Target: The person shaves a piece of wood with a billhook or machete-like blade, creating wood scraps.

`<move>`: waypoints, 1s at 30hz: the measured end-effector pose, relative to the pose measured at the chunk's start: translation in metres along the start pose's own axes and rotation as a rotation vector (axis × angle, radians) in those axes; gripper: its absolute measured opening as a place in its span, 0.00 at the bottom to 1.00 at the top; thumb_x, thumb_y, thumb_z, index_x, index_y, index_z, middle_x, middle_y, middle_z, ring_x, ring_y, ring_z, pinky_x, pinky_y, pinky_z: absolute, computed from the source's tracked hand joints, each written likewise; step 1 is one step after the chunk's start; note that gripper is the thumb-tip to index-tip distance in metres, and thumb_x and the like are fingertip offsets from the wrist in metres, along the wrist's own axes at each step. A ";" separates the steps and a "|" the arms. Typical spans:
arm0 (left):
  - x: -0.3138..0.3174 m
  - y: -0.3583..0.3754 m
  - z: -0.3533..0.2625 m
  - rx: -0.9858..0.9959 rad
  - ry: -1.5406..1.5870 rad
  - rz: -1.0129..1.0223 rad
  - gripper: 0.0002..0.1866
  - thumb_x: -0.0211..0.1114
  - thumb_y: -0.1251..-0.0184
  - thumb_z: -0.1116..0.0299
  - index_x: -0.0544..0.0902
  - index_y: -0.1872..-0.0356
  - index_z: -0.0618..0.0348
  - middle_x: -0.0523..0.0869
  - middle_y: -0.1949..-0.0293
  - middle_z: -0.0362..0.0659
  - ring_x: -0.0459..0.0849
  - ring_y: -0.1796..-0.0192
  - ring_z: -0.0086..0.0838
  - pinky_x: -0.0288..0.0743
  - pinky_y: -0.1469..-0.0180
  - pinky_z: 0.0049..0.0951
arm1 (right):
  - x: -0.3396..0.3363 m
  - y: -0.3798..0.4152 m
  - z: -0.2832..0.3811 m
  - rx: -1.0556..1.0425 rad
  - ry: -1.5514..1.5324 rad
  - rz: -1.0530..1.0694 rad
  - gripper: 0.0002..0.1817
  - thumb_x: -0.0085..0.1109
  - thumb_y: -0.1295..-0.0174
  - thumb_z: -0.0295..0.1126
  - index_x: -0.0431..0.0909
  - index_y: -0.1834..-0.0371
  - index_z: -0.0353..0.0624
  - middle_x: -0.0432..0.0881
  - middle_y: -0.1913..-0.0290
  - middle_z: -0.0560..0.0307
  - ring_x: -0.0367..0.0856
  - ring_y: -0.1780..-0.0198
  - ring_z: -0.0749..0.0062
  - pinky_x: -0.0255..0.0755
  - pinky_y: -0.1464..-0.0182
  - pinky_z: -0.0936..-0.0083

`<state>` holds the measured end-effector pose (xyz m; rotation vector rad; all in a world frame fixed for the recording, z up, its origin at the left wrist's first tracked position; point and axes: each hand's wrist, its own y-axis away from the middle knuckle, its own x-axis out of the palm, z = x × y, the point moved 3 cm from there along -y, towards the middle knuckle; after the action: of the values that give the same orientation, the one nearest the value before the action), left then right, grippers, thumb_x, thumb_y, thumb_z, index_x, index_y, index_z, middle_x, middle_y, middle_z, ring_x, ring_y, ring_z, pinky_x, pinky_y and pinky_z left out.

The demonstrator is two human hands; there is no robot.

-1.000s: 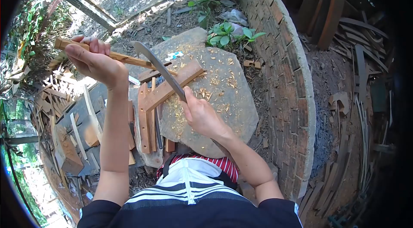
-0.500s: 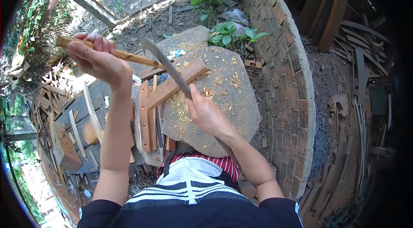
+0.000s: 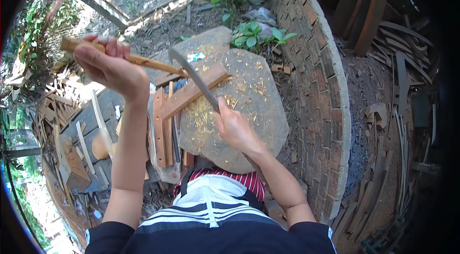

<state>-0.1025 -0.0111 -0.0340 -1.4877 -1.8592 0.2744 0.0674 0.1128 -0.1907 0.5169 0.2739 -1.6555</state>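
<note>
Raised at the upper left, my left hand is closed around a slim wooden stick, which slants down to the right. My right hand grips a machete with a hooked tip, its blade pointing up and left. The stick's far end is right beside the blade. Below them, a squared wooden block lies diagonally on a flat stone slab strewn with pale wood chips. At the slab's left stands a wooden strip with holes.
A curved brick wall rises on the right, with stacked timber strips beyond it. Scrap wood is heaped on the left near a wooden block. Leafy plants grow behind the slab.
The machete and my right hand have shifted slightly right and down along the stick's end. My left hand keeps its hold on the stick, nearly in place.
</note>
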 end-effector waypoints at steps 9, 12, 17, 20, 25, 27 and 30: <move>0.011 0.006 -0.004 0.005 -0.097 -0.044 0.23 0.44 0.28 0.41 0.68 0.61 0.53 0.60 0.80 0.31 0.56 0.80 0.13 0.51 0.80 0.18 | -0.018 -0.004 0.052 0.002 -0.036 0.105 0.23 0.46 0.37 0.27 0.58 0.39 0.30 0.77 0.77 0.31 0.79 0.70 0.35 0.69 0.69 0.45; 0.014 0.002 -0.004 0.022 -0.141 -0.048 0.23 0.45 0.29 0.42 0.68 0.61 0.53 0.60 0.81 0.30 0.56 0.80 0.13 0.51 0.80 0.17 | 0.005 -0.002 0.003 0.025 0.015 -0.009 0.11 0.44 0.32 0.30 0.61 0.50 0.38 0.76 0.76 0.33 0.77 0.71 0.35 0.67 0.72 0.52; 0.024 0.009 -0.005 0.025 -0.127 0.000 0.24 0.45 0.29 0.41 0.69 0.58 0.54 0.60 0.81 0.30 0.57 0.79 0.13 0.52 0.78 0.19 | -0.040 0.003 0.049 -0.042 -0.121 -0.035 0.13 0.45 0.32 0.29 0.61 0.48 0.38 0.77 0.77 0.34 0.78 0.74 0.36 0.67 0.72 0.50; 0.023 0.008 -0.003 0.024 -0.113 -0.032 0.22 0.46 0.28 0.43 0.69 0.60 0.54 0.61 0.80 0.31 0.57 0.80 0.12 0.50 0.80 0.18 | -0.060 0.001 0.073 -0.086 -0.166 -0.051 0.19 0.45 0.34 0.28 0.59 0.42 0.33 0.77 0.77 0.32 0.79 0.72 0.35 0.69 0.70 0.47; 0.013 0.000 -0.001 -0.017 -0.151 -0.121 0.24 0.48 0.31 0.39 0.70 0.61 0.52 0.59 0.81 0.30 0.55 0.80 0.13 0.50 0.80 0.19 | 0.014 -0.009 -0.004 -0.035 0.118 -0.008 0.16 0.44 0.32 0.30 0.60 0.44 0.37 0.76 0.79 0.36 0.78 0.73 0.36 0.67 0.72 0.49; 0.015 -0.006 0.003 0.010 -0.131 -0.073 0.25 0.48 0.31 0.39 0.70 0.61 0.53 0.59 0.81 0.30 0.54 0.81 0.13 0.50 0.80 0.18 | 0.022 -0.011 -0.036 -0.011 -0.044 -0.027 0.20 0.44 0.31 0.30 0.58 0.40 0.33 0.76 0.80 0.37 0.78 0.75 0.36 0.67 0.73 0.50; 0.021 -0.001 0.002 0.021 -0.142 -0.010 0.25 0.47 0.31 0.39 0.70 0.61 0.54 0.60 0.81 0.31 0.54 0.81 0.13 0.48 0.81 0.18 | -0.014 -0.008 0.013 -0.022 -0.164 0.067 0.22 0.44 0.31 0.30 0.55 0.38 0.30 0.76 0.78 0.33 0.79 0.71 0.36 0.68 0.70 0.49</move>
<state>-0.1058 0.0084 -0.0265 -1.4773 -1.9683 0.4029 0.0582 0.1203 -0.1733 0.3676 0.1523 -1.6176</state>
